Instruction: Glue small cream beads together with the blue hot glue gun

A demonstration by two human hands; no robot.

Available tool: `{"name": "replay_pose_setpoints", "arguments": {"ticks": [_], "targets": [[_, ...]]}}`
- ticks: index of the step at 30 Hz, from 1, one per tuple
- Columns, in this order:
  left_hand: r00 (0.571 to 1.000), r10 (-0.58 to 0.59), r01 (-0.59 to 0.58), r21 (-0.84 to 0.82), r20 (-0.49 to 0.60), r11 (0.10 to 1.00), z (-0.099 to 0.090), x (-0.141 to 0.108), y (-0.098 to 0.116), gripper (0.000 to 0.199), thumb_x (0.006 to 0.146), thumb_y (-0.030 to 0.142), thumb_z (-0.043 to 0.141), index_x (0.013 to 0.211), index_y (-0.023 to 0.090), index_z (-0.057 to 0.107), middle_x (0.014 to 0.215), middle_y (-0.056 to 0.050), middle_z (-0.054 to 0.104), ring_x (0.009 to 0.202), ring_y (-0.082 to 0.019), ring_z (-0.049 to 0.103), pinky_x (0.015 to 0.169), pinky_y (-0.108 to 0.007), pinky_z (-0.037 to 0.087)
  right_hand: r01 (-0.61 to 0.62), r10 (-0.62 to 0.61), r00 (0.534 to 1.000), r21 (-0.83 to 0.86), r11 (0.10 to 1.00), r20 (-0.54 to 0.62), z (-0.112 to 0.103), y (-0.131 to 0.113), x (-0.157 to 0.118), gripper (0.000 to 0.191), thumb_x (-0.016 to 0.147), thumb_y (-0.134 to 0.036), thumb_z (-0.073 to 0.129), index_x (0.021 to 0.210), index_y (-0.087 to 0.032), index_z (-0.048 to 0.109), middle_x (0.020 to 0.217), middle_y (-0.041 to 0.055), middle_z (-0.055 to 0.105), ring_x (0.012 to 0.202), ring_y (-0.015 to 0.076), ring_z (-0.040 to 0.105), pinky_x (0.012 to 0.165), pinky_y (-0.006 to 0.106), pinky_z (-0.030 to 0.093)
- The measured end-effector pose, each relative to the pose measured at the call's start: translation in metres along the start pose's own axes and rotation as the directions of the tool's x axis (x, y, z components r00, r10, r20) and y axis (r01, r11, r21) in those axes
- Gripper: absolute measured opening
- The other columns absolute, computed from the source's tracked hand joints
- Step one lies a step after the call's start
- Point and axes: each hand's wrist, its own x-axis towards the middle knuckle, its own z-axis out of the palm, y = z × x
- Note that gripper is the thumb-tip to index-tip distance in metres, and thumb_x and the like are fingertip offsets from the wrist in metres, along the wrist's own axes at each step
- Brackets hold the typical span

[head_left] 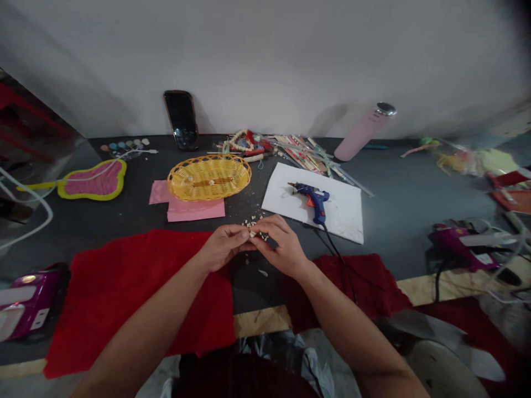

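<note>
My left hand (224, 245) and my right hand (282, 243) meet at the fingertips near the table's front middle. Between them is a small pale piece (251, 234), pinched by the fingers of both hands. More small pale bits (249, 223) lie scattered on the dark table just beyond and beneath my fingers. Past my left hand, a yellow wicker basket (209, 178) rests partly over pink sheets (194, 210). A blue glue gun (315, 200) lies on a white board (348, 221) beyond my right hand, its black cord running toward my right forearm.
Red cloth (145, 287) covers the front left, darker red cloth (365, 282) the front right. A phone (181, 120) and pink bottle (363, 132) lean at the wall, sticks (298, 152) between them. Purple devices (33, 304) sit at both sides; a pink-yellow paddle shape (93, 179) lies left.
</note>
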Motion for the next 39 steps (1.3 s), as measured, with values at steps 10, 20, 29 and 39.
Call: {"name": "replay_pose_setpoints", "arguments": {"ticks": [10, 20, 29, 39], "targets": [[1.0, -0.006, 0.006, 0.007, -0.016, 1.0, -0.001, -0.0001, -0.0022, 0.022, 0.071, 0.028, 0.072, 0.085, 0.011, 0.07, 0.081, -0.006, 0.068, 0.076, -0.013, 0.063, 0.076, -0.029, 0.051, 0.08, -0.078, 0.997, -0.068, 0.994, 0.024, -0.0006, 0.0021, 0.0024, 0.019, 0.085, -0.018, 0.057, 0.104, -0.02, 0.06, 0.094, 0.0071, 0.063, 0.089, 0.0172, 0.055, 0.08, 0.035, 0.049], [1.0, -0.013, 0.014, 0.024, -0.023, 1.0, 0.0007, 0.0, 0.0014, 0.027, 0.069, 0.029, 0.073, 0.089, 0.011, 0.071, 0.081, -0.007, 0.069, 0.076, -0.014, 0.063, 0.079, -0.031, 0.05, 0.091, -0.088, 0.995, -0.069, 0.993, 0.044, 0.0, 0.0021, 0.0016, 0.025, 0.085, -0.018, 0.056, 0.109, -0.022, 0.059, 0.097, 0.0073, 0.064, 0.091, 0.018, 0.057, 0.08, 0.036, 0.05], [0.997, -0.005, 0.009, 0.047, -0.076, 0.999, -0.0005, 0.0005, 0.0013, 0.027, 0.064, 0.028, 0.076, 0.084, 0.011, 0.071, 0.077, -0.006, 0.07, 0.071, -0.013, 0.064, 0.074, -0.029, 0.051, 0.071, -0.069, 0.997, -0.096, 0.993, 0.025, 0.0008, 0.0046, 0.0002, 0.019, 0.085, -0.018, 0.056, 0.102, -0.022, 0.062, 0.091, 0.006, 0.065, 0.086, 0.0176, 0.057, 0.077, 0.036, 0.051], [0.996, -0.011, 0.019, 0.09, -0.087, 0.996, -0.0002, 0.0004, 0.0007, 0.022, 0.066, 0.026, 0.075, 0.082, 0.011, 0.071, 0.076, -0.006, 0.07, 0.069, -0.013, 0.063, 0.075, -0.028, 0.049, 0.081, -0.073, 0.995, -0.129, 0.988, 0.062, 0.0018, 0.0033, 0.0004, 0.018, 0.085, -0.019, 0.055, 0.101, -0.021, 0.063, 0.09, 0.0066, 0.066, 0.084, 0.0181, 0.057, 0.078, 0.037, 0.05]]}}
